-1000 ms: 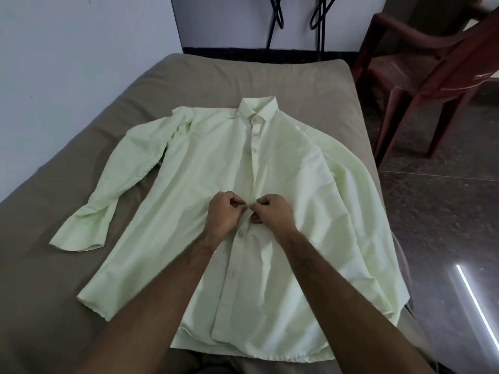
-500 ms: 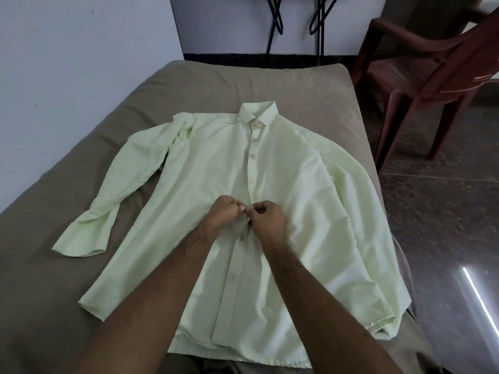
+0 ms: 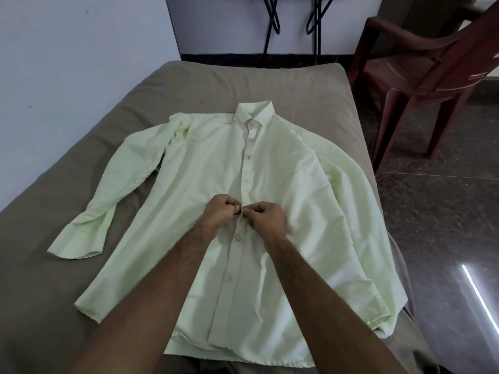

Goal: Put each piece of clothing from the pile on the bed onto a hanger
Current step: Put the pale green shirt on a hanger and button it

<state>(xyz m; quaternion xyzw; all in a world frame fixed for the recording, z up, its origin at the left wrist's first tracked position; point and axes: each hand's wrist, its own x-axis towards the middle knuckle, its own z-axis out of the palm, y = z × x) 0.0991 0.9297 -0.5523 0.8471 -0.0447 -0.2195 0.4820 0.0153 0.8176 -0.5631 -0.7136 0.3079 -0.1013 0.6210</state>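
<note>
A pale green long-sleeved shirt (image 3: 205,168) lies face up and spread flat on the brown bed (image 3: 243,85), collar toward the far end. At the middle of its button placket, my left hand (image 3: 220,213) and my right hand (image 3: 267,215) meet, each pinching the placket fabric with curled fingers. One button shows just below my hands, and several sit above them up to the collar. Two black hangers (image 3: 272,17) hang on the wall beyond the bed.
A white wall (image 3: 67,76) runs along the bed's left side. To the right of the bed, a dark red plastic chair (image 3: 421,66) stands on the dark polished floor (image 3: 445,211).
My hands have stayed at the placket, with the fingers shifting slightly. The view has tilted a little, so the shirt sits lower in the frame.
</note>
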